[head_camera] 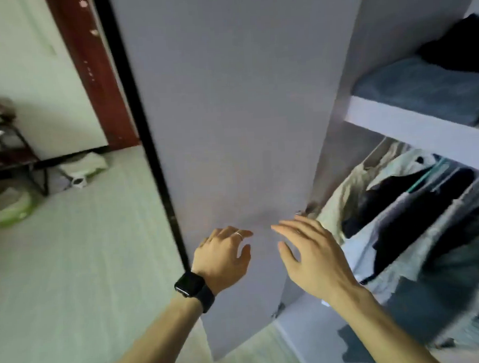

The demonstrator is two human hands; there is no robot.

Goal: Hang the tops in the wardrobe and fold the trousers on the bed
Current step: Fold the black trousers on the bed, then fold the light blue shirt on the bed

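The grey wardrobe door (229, 112) stands open in front of me, swung out to the left of the wardrobe. My left hand (223, 257), with a black watch on its wrist and a ring, hovers before the door's inner face with relaxed fingers and holds nothing. My right hand (311, 249) reaches forward beside it, fingers spread and empty. Inside the wardrobe, several tops (401, 214) hang on a rail, light and dark ones packed close. The bed and the trousers are out of view.
A white shelf (413, 127) above the rail carries folded blue fabric (428, 91) and a dark item (458, 45). To the left lie pale floor tiles (84, 259), a dark red door frame (94, 72), a black rack (9, 154) and a white-green item (85, 167).
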